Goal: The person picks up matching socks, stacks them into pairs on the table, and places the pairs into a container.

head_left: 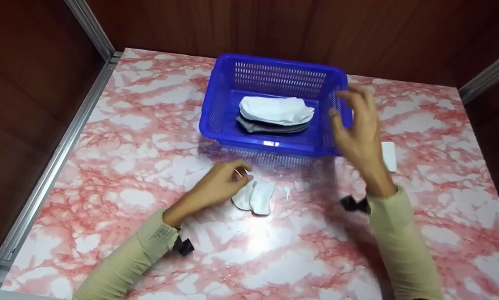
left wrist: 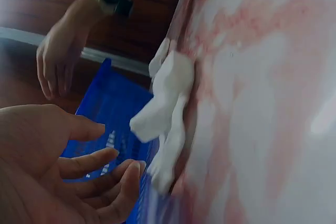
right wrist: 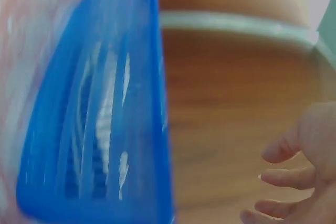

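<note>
A pair of small white cloth pieces, like folded socks (head_left: 262, 198), lies on the table in front of the basket. My left hand (head_left: 220, 183) is just beside them, its fingers loosely bent; in the left wrist view nothing is between thumb and fingers, and the white cloth (left wrist: 170, 98) sits past the fingertips. Over the right rim of the blue plastic basket (head_left: 270, 148) hovers my right hand (head_left: 359, 129), fingers spread and holding nothing. Inside the basket, a white folded cloth (head_left: 276, 110) rests on a dark grey one (head_left: 270, 127).
A small white flat object (head_left: 389, 157) lies to the right of the basket, partly behind the right wrist. The red-and-white marbled tabletop (head_left: 128, 233) is bordered by dark wood panels (head_left: 274, 29) at the back and sides, with a metal rail (head_left: 61, 150) on the left.
</note>
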The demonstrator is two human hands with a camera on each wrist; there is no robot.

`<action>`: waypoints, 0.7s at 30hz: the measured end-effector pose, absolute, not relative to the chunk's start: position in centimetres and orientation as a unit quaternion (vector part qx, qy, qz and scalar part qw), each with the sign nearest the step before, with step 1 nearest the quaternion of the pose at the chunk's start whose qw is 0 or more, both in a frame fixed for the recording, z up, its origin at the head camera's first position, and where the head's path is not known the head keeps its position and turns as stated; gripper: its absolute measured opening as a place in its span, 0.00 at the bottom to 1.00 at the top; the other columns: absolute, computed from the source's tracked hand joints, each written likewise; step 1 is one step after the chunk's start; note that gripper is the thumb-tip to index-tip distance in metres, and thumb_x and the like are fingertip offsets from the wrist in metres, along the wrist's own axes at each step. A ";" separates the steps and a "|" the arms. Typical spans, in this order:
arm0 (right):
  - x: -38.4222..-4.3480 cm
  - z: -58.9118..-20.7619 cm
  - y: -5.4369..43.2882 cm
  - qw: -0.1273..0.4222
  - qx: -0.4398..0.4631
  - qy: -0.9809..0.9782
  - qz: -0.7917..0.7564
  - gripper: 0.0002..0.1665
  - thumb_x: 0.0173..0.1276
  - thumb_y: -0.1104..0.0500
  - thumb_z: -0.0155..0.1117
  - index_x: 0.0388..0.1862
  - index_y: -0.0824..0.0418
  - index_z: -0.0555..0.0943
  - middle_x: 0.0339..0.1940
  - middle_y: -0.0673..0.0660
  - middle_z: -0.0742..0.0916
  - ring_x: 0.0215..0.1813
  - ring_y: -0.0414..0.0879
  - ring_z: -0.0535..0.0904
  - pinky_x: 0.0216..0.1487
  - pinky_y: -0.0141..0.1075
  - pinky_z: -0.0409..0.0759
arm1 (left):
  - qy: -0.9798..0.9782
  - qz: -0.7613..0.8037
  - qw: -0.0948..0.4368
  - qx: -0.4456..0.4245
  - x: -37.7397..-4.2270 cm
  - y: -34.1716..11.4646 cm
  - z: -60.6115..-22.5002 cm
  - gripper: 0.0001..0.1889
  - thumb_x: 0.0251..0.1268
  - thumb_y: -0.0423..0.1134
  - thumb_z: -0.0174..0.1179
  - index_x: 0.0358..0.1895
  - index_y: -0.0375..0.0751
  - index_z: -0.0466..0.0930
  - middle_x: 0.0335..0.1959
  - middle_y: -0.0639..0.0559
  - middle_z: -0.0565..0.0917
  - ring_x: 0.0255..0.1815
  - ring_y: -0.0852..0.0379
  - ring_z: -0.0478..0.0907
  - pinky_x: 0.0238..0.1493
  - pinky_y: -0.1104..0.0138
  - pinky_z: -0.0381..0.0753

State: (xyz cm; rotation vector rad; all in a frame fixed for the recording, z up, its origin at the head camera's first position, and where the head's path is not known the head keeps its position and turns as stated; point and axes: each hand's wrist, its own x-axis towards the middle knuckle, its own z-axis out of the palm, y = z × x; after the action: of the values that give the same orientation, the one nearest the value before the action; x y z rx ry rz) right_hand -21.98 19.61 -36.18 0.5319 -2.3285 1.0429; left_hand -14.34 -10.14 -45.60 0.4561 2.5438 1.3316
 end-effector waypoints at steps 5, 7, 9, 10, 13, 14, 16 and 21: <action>-17.5 -37.3 16.6 0.238 0.308 -0.841 0.375 0.10 0.69 0.73 0.62 0.48 0.71 0.83 0.43 0.65 0.87 0.45 0.52 0.83 0.50 0.36 0.82 | 0.905 0.395 0.086 0.134 -14.6 -11.6 -45.9 0.16 0.72 0.41 0.63 0.55 0.35 0.85 0.46 0.42 0.89 0.48 0.46 0.86 0.55 0.53 0.85; -16.2 -38.2 15.4 0.173 0.339 -0.851 0.361 0.09 0.70 0.72 0.62 0.47 0.68 0.84 0.37 0.61 0.88 0.37 0.48 0.83 0.41 0.33 0.84 | 0.913 0.374 0.098 0.129 -14.5 -11.7 -46.0 0.17 0.72 0.42 0.64 0.56 0.35 0.85 0.43 0.43 0.89 0.46 0.48 0.86 0.53 0.53 0.85; -15.2 -39.2 14.3 0.092 0.352 -0.867 0.342 0.09 0.72 0.69 0.62 0.48 0.65 0.85 0.35 0.57 0.89 0.33 0.44 0.83 0.36 0.32 0.84 | 0.916 0.362 0.114 0.128 -14.4 -11.7 -46.1 0.18 0.72 0.43 0.64 0.57 0.35 0.84 0.40 0.45 0.88 0.43 0.50 0.85 0.51 0.54 0.85; -14.9 -39.7 13.7 0.056 0.355 -0.873 0.329 0.09 0.72 0.68 0.62 0.49 0.64 0.85 0.35 0.56 0.89 0.32 0.43 0.83 0.34 0.32 0.84 | 0.916 0.360 0.121 0.129 -14.4 -11.7 -46.2 0.19 0.71 0.44 0.65 0.58 0.35 0.83 0.39 0.47 0.88 0.41 0.51 0.84 0.49 0.55 0.85; -14.5 -41.4 12.1 -0.038 0.348 -0.888 0.298 0.11 0.74 0.64 0.63 0.53 0.64 0.84 0.34 0.55 0.90 0.31 0.42 0.83 0.32 0.32 0.83 | 0.916 0.356 0.128 0.134 -14.3 -11.4 -46.3 0.22 0.69 0.44 0.68 0.61 0.37 0.81 0.38 0.48 0.86 0.39 0.53 0.82 0.47 0.56 0.83; -14.4 -42.0 11.7 -0.065 0.343 -0.892 0.289 0.13 0.75 0.62 0.62 0.55 0.65 0.83 0.34 0.54 0.90 0.31 0.42 0.83 0.32 0.32 0.83 | 0.917 0.353 0.126 0.139 -14.3 -11.2 -46.4 0.22 0.68 0.44 0.68 0.61 0.37 0.81 0.38 0.48 0.85 0.39 0.52 0.81 0.46 0.56 0.83; -14.2 -43.0 11.0 -0.102 0.331 -0.900 0.263 0.18 0.76 0.59 0.63 0.59 0.67 0.81 0.32 0.54 0.89 0.30 0.43 0.83 0.32 0.34 0.83 | 0.920 0.341 0.122 0.150 -14.3 -10.9 -46.5 0.23 0.66 0.43 0.69 0.61 0.38 0.81 0.38 0.49 0.84 0.39 0.52 0.80 0.45 0.57 0.81; -13.9 -44.7 10.3 -0.124 0.324 -0.914 0.209 0.17 0.72 0.58 0.62 0.56 0.64 0.78 0.28 0.53 0.84 0.27 0.47 0.79 0.30 0.42 0.82 | 0.927 0.320 0.121 0.155 -14.3 -10.6 -46.7 0.23 0.64 0.40 0.71 0.61 0.41 0.81 0.37 0.50 0.82 0.38 0.52 0.78 0.43 0.57 0.78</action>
State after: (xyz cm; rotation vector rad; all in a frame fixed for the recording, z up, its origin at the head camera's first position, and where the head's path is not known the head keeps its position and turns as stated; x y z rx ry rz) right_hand -13.88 10.25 -44.70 1.1082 -3.1230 0.7145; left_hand -14.33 -10.56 -46.73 0.4535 2.7057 0.9359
